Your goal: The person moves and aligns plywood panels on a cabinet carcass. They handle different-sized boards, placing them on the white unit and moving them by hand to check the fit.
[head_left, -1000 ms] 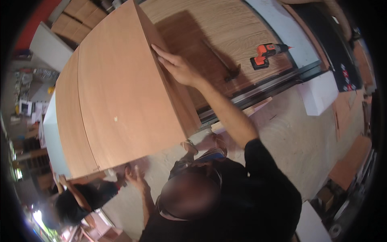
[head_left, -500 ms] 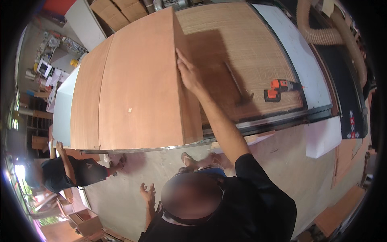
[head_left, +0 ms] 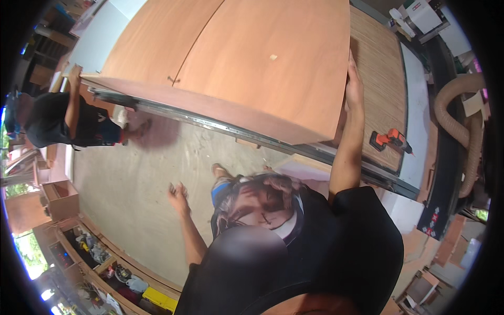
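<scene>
A large wooden cabinet point(head_left: 252, 68) with a reddish-brown plywood face lies on the work table, a seam running across it. My right hand point(head_left: 355, 88) is against its right end, with the fingers stretched flat along that side; part of the palm is hidden. Away from the cabinet, my left hand point(head_left: 178, 198) hangs over the floor, holding nothing, its fingers loosely apart. At the cabinet's left end, a co-worker point(head_left: 63, 118) has a hand on the edge. An orange and black cordless drill point(head_left: 391, 140) rests on the table to the right of my right forearm.
The table's metal front edge point(head_left: 226, 126) runs in front of me. A ribbed hose point(head_left: 462, 110) stands at the far right. Behind on the left are a wooden tool bin point(head_left: 94, 244) and a yellow case point(head_left: 159, 299). White blocks point(head_left: 401, 210) sit below the table's right part.
My view has turned and shifted, so the cabinet appears farther right and slanted. My right hand stays at its right end. The hammer seen on the table before is now out of sight.
</scene>
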